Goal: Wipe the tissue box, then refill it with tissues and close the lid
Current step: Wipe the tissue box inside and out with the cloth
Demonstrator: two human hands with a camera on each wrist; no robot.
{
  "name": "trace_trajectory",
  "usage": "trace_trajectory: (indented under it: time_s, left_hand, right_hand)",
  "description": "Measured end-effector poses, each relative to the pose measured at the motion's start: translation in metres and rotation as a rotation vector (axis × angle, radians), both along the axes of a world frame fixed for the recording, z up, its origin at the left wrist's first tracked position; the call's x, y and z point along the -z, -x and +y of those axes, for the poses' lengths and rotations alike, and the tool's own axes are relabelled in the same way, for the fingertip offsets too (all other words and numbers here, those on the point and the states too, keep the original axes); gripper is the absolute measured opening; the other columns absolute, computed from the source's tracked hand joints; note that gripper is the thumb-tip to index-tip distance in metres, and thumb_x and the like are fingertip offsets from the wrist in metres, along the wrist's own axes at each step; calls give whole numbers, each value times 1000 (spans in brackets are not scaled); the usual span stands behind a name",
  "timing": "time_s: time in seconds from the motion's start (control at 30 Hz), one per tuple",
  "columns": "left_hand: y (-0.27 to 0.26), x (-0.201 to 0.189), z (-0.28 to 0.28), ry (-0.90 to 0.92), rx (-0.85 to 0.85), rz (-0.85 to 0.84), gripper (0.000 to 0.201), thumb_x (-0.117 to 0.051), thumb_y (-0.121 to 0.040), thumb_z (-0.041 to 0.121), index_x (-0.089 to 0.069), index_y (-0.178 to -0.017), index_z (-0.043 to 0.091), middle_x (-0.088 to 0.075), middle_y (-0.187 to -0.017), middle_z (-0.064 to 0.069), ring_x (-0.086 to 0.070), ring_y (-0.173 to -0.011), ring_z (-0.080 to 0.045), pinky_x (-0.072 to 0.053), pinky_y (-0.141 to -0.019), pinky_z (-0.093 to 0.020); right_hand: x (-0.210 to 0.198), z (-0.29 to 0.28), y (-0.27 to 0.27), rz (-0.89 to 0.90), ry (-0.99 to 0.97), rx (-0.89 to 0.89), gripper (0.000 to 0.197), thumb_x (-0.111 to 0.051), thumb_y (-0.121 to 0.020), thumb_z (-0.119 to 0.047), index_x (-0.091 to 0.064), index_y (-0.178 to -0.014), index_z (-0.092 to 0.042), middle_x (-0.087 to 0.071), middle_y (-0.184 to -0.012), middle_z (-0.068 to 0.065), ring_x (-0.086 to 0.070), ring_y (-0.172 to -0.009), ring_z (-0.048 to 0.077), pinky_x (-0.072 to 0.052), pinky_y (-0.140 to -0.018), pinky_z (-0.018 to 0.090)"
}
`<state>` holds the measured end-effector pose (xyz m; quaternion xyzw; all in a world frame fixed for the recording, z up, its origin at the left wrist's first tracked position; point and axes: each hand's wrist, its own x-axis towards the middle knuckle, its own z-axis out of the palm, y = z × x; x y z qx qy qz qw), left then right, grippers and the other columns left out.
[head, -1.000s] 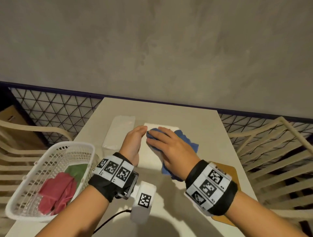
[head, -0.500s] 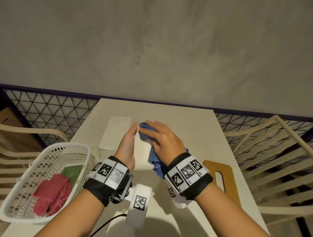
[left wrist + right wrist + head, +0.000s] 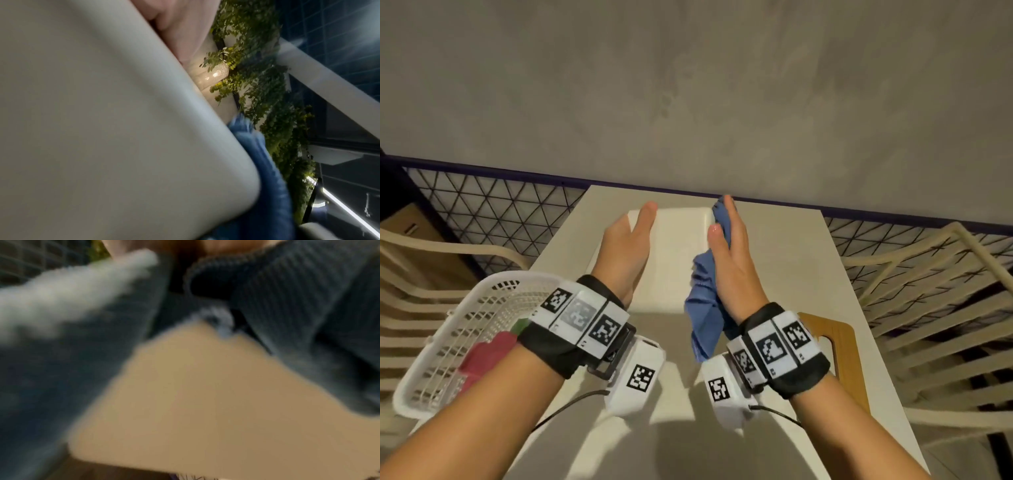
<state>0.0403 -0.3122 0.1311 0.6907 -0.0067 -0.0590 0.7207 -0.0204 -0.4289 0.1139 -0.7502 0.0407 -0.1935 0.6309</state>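
Cloth (image 3: 704, 308) shifted to box (image 3: 676, 253) side, lid (image 3: 837, 337) half hidden

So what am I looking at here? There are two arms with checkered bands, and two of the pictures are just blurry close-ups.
There is no machine here, just a person's bare hands filmed by three cameras. The big picture comes from a head camera. The blurry ones come from cameras strapped at the patterned wristbands. The left hand rests flat against a white tissue box on the table. The right hand presses a blue cloth against the box's right side to wipe it. A basket holding a red cloth sits on the left, and a wooden lid lies on the right.
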Motion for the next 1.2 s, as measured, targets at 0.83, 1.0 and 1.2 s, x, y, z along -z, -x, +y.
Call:
trace_trajectory:
  time_s: [0.83, 1.0, 1.2]
  left_hand:
    - [-7, 23, -33, -534, 241, -252, 22, -46, -93, 38, -45, -100, 17, -62, -86, 1, -59, -77, -16, -42, -55, -15]
    - [-3, 36, -55, -827, 792, -260, 48, -62, -84, 20, -40, -126, 14, -62, -110, -4, -57, -101, -21, -43, -71, -21]
    - [-3, 71, -79, -1414, 826, -664, 23, -41, -94, 16, -43, -112, 2, -63, -105, -21, -57, -96, -38, -36, -70, -34]
  right_hand:
    - [67, -37, -17, 530, -675, -56, 46, -52, -81, -56, -72, -71, -16, -67, -69, 23, -65, -73, 27, -45, -85, 37]
    - [84, -79, -5, 644, -646, -39, 50, -51, -71, -67, -58, -86, -20, -61, -87, 5, -59, -78, 21, -49, -73, 35]
    - [103, -116, -2, 763, -368, 173, 58, -58, -81, -53, -58, -106, -1, -56, -100, 12, -54, -101, 28, -39, -100, 39]
